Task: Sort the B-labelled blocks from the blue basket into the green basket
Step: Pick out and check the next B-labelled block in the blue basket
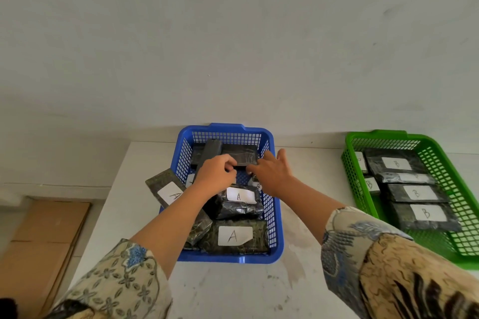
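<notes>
Nearest to the person, an A-labelled block (234, 235) lies flat at the front of the blue basket (274, 254), with a second A block (239, 199) just behind it and a third A block (167, 191) tipped over the basket's left wall. All are dark, wrapped in shiny crinkled film; I'd judge them stiff bricks, moderately weighty, the wrap a little slippery, so best taken across the short width with thumb on one long edge and fingers on the other.

Beyond these, both hands work mid-basket. The left hand (217, 171) has its fingers curled together around the near edge of a dark block (239, 155) lying label-down, long axis running left to right across the basket. Whether it is truly clamped I cannot tell. The right hand (272, 171) is spread, fingers apart, resting by that block's right end, near the basket's right wall. Just under that hand a scrap of white label (256, 184) shows, possibly a B, too hidden to be sure. Another dark block (211, 151) leans up at the back left, long axis pointing away from the person.

Well to the right on the counter (305, 189) sits the green basket (464, 215), already holding several B blocks (425, 213) face up, long axes left to right.
</notes>
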